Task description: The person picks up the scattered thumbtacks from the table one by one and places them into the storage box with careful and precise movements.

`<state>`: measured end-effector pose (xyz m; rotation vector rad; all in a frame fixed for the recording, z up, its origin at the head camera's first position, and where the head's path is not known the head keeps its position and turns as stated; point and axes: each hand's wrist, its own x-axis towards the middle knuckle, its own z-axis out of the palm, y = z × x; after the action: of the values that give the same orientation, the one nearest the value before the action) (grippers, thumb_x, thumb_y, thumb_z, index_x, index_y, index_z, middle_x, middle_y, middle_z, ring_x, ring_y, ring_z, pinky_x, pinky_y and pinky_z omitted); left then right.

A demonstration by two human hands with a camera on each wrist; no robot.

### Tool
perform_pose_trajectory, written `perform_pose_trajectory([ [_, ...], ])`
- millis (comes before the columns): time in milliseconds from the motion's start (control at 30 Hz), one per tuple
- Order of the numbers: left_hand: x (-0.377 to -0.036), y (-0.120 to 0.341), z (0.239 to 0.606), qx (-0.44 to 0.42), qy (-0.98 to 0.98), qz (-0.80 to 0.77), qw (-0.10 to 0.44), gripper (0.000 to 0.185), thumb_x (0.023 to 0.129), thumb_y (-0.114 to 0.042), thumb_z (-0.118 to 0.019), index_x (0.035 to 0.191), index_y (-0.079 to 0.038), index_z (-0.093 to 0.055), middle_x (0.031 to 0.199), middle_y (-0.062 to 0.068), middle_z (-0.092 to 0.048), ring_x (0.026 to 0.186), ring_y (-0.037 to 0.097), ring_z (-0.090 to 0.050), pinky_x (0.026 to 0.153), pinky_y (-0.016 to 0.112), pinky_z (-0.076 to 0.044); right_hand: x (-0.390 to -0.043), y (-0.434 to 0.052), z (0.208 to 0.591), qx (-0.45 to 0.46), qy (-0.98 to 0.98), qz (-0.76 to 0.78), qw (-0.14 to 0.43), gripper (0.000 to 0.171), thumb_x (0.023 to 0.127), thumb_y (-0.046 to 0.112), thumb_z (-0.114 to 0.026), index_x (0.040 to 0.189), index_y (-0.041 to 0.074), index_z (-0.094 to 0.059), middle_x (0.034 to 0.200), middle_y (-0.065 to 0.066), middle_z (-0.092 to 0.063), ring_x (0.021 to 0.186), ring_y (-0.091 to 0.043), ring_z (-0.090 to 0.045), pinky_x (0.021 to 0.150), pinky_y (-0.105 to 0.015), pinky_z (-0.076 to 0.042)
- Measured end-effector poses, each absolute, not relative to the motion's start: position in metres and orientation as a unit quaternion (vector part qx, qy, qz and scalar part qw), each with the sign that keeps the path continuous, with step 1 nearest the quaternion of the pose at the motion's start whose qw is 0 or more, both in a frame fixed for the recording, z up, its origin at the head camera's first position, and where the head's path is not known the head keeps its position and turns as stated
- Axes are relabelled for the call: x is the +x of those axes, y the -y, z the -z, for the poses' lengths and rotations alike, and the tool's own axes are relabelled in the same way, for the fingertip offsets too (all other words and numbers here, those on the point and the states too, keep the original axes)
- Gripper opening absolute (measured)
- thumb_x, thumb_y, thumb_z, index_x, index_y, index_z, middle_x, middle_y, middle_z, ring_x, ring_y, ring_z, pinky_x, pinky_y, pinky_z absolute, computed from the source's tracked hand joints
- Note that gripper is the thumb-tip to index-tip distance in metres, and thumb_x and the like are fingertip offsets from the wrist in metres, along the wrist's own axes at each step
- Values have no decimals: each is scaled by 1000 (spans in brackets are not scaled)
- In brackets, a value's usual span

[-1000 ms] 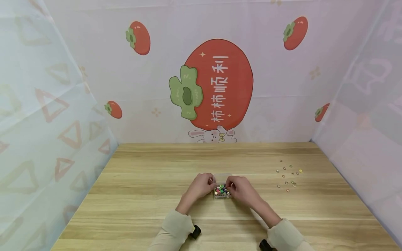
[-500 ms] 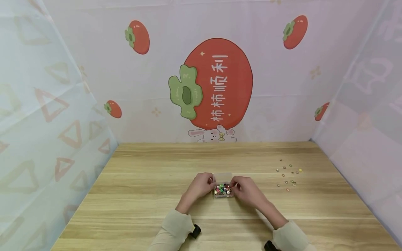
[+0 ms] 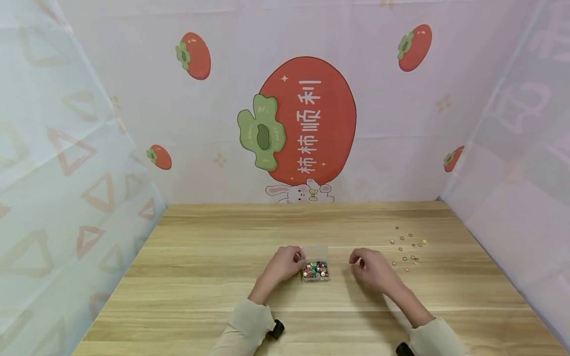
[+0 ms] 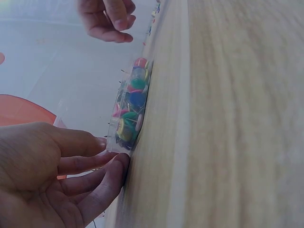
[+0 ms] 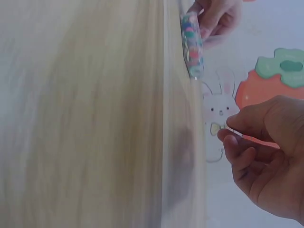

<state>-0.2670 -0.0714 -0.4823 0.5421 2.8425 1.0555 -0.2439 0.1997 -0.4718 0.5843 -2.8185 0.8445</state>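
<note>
In the head view a small clear plastic box (image 3: 315, 278) stands on the table with its lid up. Thumbtacks (image 3: 315, 269) with coloured heads fill it, some points sticking up over the rim in the left wrist view. My left hand (image 3: 285, 262) holds the box by its left end, with thumb and fingers (image 4: 90, 145) at that corner. To the right of the box, my right hand (image 3: 371, 269) hovers over the table. Its thumb and forefinger pinch a tiny thin thing, seen as a pale glint in the right wrist view and probably a thumbtack; the fingertips mostly hide it.
Several loose thumbtacks (image 3: 404, 258) lie scattered on the right part of the wooden table (image 3: 213, 267), beyond my right hand. A printed cloth wall (image 3: 307, 118) rises behind the table, with further cloth on both sides.
My right hand has drawn away from the box's contents and moved right, its fingertips together. The left hand stays at the box, which has not shifted noticeably.
</note>
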Motion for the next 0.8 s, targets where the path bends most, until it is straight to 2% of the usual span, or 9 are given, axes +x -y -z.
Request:
perform_pose_trajectory([
  [167, -267, 71, 482, 175, -922, -343, 30, 10, 92, -14, -70, 84, -9, -66, 83, 6, -71, 74, 14, -61, 65, 28, -50, -246, -222, 471, 178, 943, -270, 75, 11, 82, -2, -69, 87, 9, -68, 84, -2, -68, 73, -8, -56, 64, -24, -47],
  [567, -266, 70, 481, 168, -925, -338, 37, 12, 93, -18, -70, 86, -10, -67, 85, 6, -72, 77, 14, -64, 68, 29, -52, -248, -264, 473, 175, 950, -243, 87, 14, 81, -5, -71, 86, 7, -66, 82, -1, -66, 68, -9, -53, 61, -26, -45],
  [800, -265, 71, 481, 171, -923, -344, 33, 12, 92, -17, -71, 84, -9, -66, 82, 6, -70, 74, 13, -61, 65, 29, -50, -257, -285, 474, 184, 956, -204, 104, 18, 75, -7, -75, 79, 6, -63, 76, -3, -63, 66, -11, -54, 60, -29, -45],
])
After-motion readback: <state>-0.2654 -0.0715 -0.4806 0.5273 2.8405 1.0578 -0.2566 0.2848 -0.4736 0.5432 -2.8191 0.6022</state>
